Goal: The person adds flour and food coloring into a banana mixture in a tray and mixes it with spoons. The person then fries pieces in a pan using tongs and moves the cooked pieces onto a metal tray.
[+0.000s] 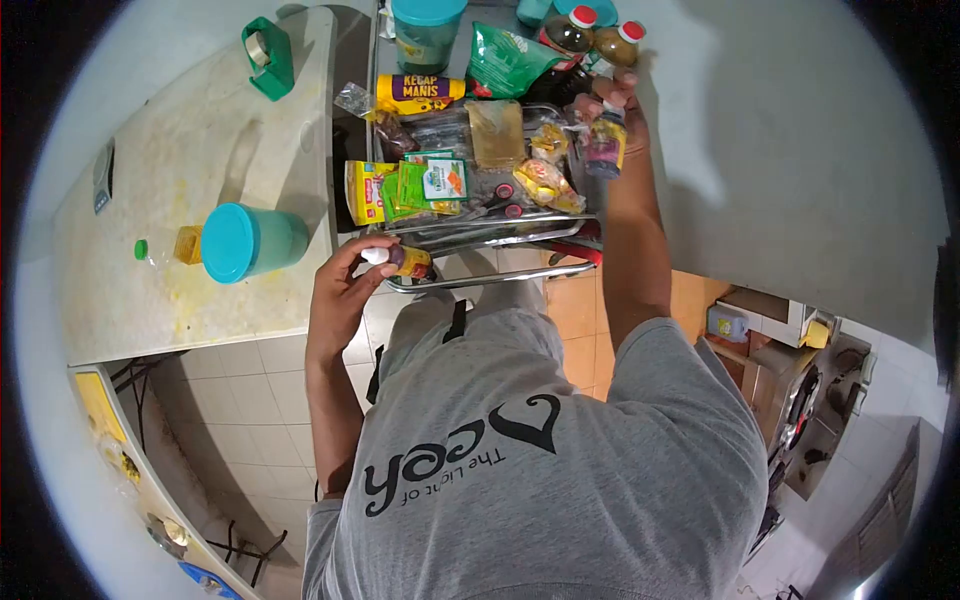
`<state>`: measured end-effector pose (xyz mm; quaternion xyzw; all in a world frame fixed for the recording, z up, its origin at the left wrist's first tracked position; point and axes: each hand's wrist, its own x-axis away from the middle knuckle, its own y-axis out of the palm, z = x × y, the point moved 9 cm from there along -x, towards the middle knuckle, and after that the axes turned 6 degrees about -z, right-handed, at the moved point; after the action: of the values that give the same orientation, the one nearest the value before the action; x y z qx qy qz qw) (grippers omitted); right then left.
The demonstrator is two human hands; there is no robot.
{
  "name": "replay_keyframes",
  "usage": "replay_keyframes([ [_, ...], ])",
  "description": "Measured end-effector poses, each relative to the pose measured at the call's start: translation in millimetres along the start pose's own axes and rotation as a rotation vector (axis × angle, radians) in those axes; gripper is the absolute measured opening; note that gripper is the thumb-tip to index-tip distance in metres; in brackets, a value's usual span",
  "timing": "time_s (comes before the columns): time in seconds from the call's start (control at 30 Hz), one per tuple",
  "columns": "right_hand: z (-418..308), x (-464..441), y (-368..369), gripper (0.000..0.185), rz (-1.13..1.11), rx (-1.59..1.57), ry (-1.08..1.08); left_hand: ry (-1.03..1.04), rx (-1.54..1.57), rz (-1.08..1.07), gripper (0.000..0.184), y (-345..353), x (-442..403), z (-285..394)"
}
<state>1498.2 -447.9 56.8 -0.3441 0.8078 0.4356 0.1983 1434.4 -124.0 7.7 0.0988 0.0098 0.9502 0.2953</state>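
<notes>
My left hand (345, 285) grips a small dark bottle (412, 262) with a white cap and a yellow label, lying sideways at the front edge of a metal rack (470, 272). My right hand (625, 115) holds a second small bottle (606, 148), purple with a yellow-edged label, at the rack's right side. Between them on the rack are seasoning sachets (440, 182), a brown block-like packet (496, 135), a plastic-wrapped packet (548, 187) and scissors (504, 192). Behind these lie a yellow Kecap Manis pack (420, 92) and a green pouch (508, 62).
A blue-lidded tub (428, 40) and red-capped bottles (572, 30) stand at the rack's back. On the left table (130, 290) are another blue-lidded tub (250, 243), a green-capped bottle (148, 252) and a green tape dispenser (268, 60). A grey wall-like surface (800, 150) borders the right.
</notes>
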Motion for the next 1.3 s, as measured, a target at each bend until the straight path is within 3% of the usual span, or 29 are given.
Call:
replay_keyframes([
  [0.1, -3.1, -2.2, 10.7, 0.041, -0.107, -0.188, -0.103, -0.009, -0.007, -0.009, 0.025, 5.2, 3.3, 1.8],
  [0.13, 3.6, -6.2, 21.6, 0.030, -0.196, -0.446, -0.030, -0.010, -0.007, -0.009, 0.025, 6.3, 4.9, 1.3],
  [0.2, 5.3, -10.4, 30.5, 0.024, -0.230, -0.527, -0.059, -0.021, 0.001, -0.012, 0.025, 9.5, 7.2, 2.7],
  [0.5, 8.1, -29.1, 62.7, 0.021, -0.473, -0.537, 0.081, -0.038, -0.024, -0.037, 0.025, 5.6, 14.7, 3.1],
  [0.6, 9.7, -33.1, 65.8, 0.022, -0.432, -0.490, 0.069, -0.065, -0.021, -0.029, 0.025, 2.1, 16.0, 1.4],
  [0.77, 4.4, -21.1, 52.4, 0.034, -0.198, -0.238, -0.127, -0.042, -0.093, -0.031, 0.025, -0.8, 13.4, 4.9],
  [0.87, -11.3, -10.8, 33.7, 0.038, 0.023, 0.297, -0.088, -0.021, -0.082, -0.025, 0.024, -1.2, 13.3, 10.9],
  [0.97, -26.1, 9.3, -2.4, 0.031, 0.572, 0.643, 0.258, -0.022, -0.131, -0.009, 0.023, -6.2, 15.7, 16.7],
  [1.0, -30.3, 12.7, -12.3, 0.031, 0.661, 0.827, 0.354, -0.028, -0.161, -0.008, 0.023, -8.2, 16.8, 18.6],
  [1.1, -30.1, 34.3, -69.9, 0.030, 0.590, 1.322, 0.439, 0.018, -0.260, 0.002, 0.023, -8.9, 17.4, 31.0],
  [1.13, -27.2, 48.4, -80.7, 0.022, 0.744, 1.422, 0.517, 0.018, -0.264, 0.012, 0.023, -7.3, 17.7, 34.1],
  [1.3, -6.2, 70.9, -103.1, 0.020, 0.689, 1.823, 0.603, 0.045, -0.239, 0.091, 0.024, 9.6, 33.0, 46.1],
])
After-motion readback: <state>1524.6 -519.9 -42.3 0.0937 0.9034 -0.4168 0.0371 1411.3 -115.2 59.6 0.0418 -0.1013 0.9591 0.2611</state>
